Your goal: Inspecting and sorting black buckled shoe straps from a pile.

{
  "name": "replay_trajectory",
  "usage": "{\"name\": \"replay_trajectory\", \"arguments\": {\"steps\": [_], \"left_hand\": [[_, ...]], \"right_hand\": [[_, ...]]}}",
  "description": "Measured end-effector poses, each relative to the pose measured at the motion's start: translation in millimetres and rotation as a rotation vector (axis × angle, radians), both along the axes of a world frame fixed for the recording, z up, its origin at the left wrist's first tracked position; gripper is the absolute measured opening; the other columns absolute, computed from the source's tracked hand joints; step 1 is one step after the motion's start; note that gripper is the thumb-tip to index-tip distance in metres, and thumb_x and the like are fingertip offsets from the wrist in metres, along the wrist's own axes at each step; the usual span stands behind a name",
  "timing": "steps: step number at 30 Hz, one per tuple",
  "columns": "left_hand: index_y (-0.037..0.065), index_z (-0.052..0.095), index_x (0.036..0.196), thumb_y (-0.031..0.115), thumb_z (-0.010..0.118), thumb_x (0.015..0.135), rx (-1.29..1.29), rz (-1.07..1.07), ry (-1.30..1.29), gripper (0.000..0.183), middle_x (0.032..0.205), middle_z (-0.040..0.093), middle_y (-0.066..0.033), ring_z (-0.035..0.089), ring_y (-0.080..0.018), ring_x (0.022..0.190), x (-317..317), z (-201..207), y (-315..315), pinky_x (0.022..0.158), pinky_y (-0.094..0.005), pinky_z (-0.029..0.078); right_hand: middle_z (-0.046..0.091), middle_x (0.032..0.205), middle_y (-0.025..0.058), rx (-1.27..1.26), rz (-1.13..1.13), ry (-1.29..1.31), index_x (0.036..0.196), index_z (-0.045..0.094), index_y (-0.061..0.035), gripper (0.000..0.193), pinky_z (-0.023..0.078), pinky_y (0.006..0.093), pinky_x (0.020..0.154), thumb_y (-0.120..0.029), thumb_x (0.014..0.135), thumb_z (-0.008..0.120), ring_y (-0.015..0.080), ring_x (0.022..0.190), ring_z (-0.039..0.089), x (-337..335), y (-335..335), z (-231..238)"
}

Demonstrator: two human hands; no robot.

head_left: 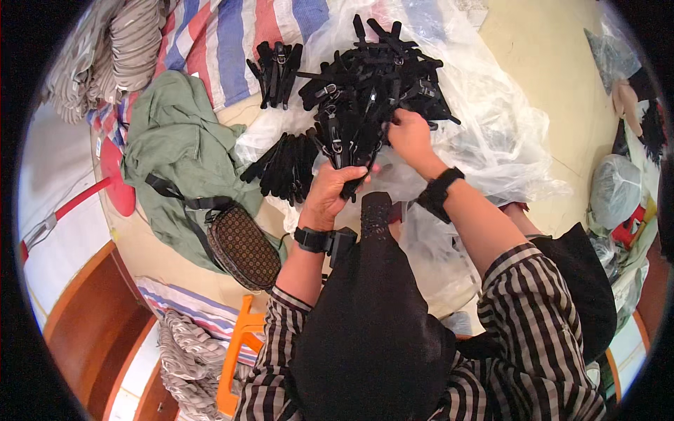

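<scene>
My left hand (330, 191) is closed around a bundle of black buckled straps (359, 153), their silver buckles showing near the top. At the right edge of a large heap of similar straps (379, 70), my right hand (411, 138) has its fingers pinched on a black strap, its fingertips partly hidden. To the left of the bundle lies a row of gathered straps (286, 167). A smaller bunch with a buckle (277, 74) sits farther back.
Clear plastic sheeting (502, 144) lies under the heap. On the left are a green cloth (168, 133), a brown patterned bag (242, 247) and coils of grey cord (135, 45). An orange plastic frame (235, 358) stands at lower left; wrapped packages (616, 189) line the right.
</scene>
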State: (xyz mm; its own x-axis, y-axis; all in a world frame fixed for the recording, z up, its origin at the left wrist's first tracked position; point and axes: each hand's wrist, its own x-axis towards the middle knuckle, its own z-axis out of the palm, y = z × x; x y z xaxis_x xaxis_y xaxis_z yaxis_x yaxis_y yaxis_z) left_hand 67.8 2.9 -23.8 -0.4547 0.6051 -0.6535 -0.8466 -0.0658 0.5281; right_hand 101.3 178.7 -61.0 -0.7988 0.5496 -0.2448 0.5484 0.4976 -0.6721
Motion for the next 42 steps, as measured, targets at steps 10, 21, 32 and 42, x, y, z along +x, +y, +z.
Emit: {"name": "replay_trajectory", "arguments": {"steps": [10, 21, 32, 42], "left_hand": [[-0.01, 0.054, 0.099, -0.001, 0.053, 0.076, 0.028, 0.115, 0.025, 0.025, 0.079, 0.061, -0.0111, 0.057, -0.0172, 0.062, -1, 5, -6, 0.051, -0.0264, 0.044], [-0.004, 0.055, 0.09, 0.003, 0.058, 0.079, 0.018, 0.095, 0.018, 0.013, 0.067, 0.055, -0.0045, 0.046, -0.0093, 0.052, -5, 24, 15, 0.047, -0.0214, 0.035], [0.006, 0.056, 0.079, 0.006, 0.067, 0.074, 0.048, -0.001, 0.031, 0.013, 0.061, 0.048, 0.0043, 0.038, -0.0033, 0.046, -3, 22, 18, 0.041, -0.0197, 0.029], [0.007, 0.062, 0.082, 0.006, 0.066, 0.073, -0.246, 0.027, 0.29, 0.01, 0.063, 0.052, 0.0061, 0.041, -0.0029, 0.048, 5, 13, 9, 0.043, -0.02, 0.03]], "right_hand": [[0.061, 0.071, 0.0024, -0.998, -0.27, 0.001, 0.079, 0.06, -0.0053, 0.011, 0.042, 0.0222, 0.05, -0.016, 0.081, 0.06, 0.0079, 0.052, 0.05, 56, 17, 55], [0.062, 0.07, 0.0027, -1.006, -0.132, 0.067, 0.077, 0.058, -0.0066, 0.012, 0.042, 0.0215, 0.048, -0.017, 0.082, 0.06, 0.0073, 0.05, 0.051, 63, 3, 74], [0.058, 0.073, 0.0248, -0.158, 0.327, 0.048, 0.09, 0.048, 0.0083, 0.023, 0.047, 0.0413, 0.06, -0.01, 0.076, 0.052, 0.0345, 0.066, 0.06, 33, -28, 70], [0.059, 0.081, 0.0235, -0.1, 0.667, -0.041, 0.087, 0.058, 0.0043, 0.02, 0.047, 0.0415, 0.067, -0.009, 0.071, 0.056, 0.0372, 0.076, 0.058, 22, -39, 65]]}}
